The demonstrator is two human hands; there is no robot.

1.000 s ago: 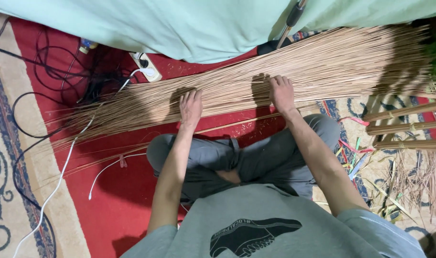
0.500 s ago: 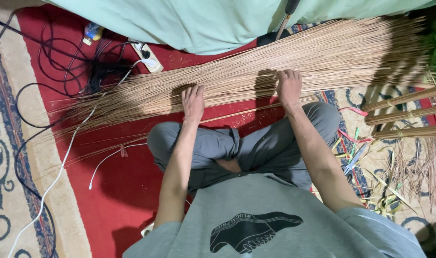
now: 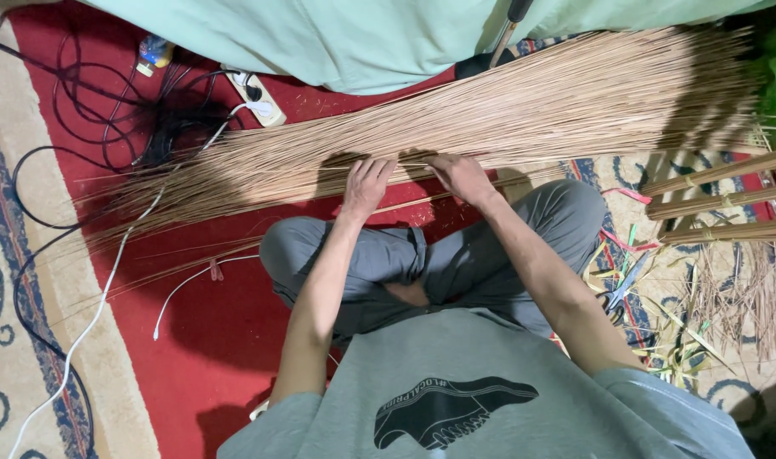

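Head camera looks down on a person sitting cross-legged on a red patterned carpet (image 3: 209, 340), both hands laid on a long spread of thin tan palm-leaf ribs (image 3: 490, 119) that runs across the floor in front of the knees. Left hand (image 3: 366, 187) rests flat on the near edge of the ribs, fingers spread and not closed on anything. Right hand (image 3: 463, 177) lies just beside it, palm down, fingers curled loosely over a few ribs; whether it pinches any cannot be told. Both hands sit close together near the middle of the spread. Beyond the ribs hangs a pale green cloth (image 3: 362, 42). Farther left lie a white power strip (image 3: 256, 100) and tangled black cables (image 3: 107, 110). Bundled sticks (image 3: 719, 204) lie at right.
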